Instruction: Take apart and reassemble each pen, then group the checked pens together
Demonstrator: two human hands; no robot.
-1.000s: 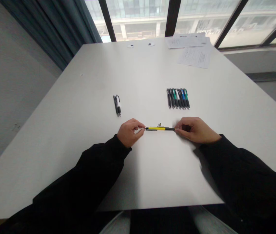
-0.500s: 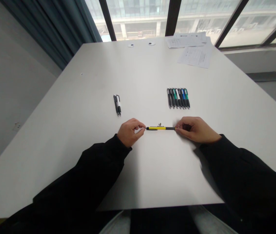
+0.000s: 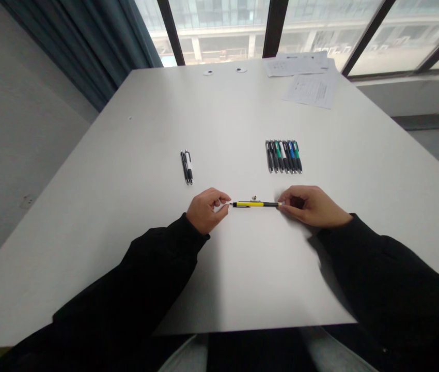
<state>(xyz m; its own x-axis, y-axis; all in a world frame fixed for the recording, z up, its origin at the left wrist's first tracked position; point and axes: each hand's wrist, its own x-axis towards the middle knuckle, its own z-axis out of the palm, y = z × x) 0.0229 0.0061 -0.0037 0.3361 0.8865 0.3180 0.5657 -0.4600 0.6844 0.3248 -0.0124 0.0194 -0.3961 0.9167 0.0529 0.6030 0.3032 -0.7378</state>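
Observation:
A yellow and black pen (image 3: 256, 204) lies crosswise just above the white table (image 3: 223, 268) between my hands. My left hand (image 3: 205, 209) pinches its left end with thumb and forefinger. My right hand (image 3: 312, 205) pinches the dark right end the same way. Both hands are closed on the pen. A tiny metal part (image 3: 254, 197) lies on the table just behind the pen.
A row of several pens (image 3: 283, 156) lies behind my right hand, with black, green, white and blue barrels. Two pens (image 3: 186, 167) lie behind my left hand. Printed papers (image 3: 308, 77) rest at the far right edge by the window. A dark curtain (image 3: 88, 46) hangs at the far left.

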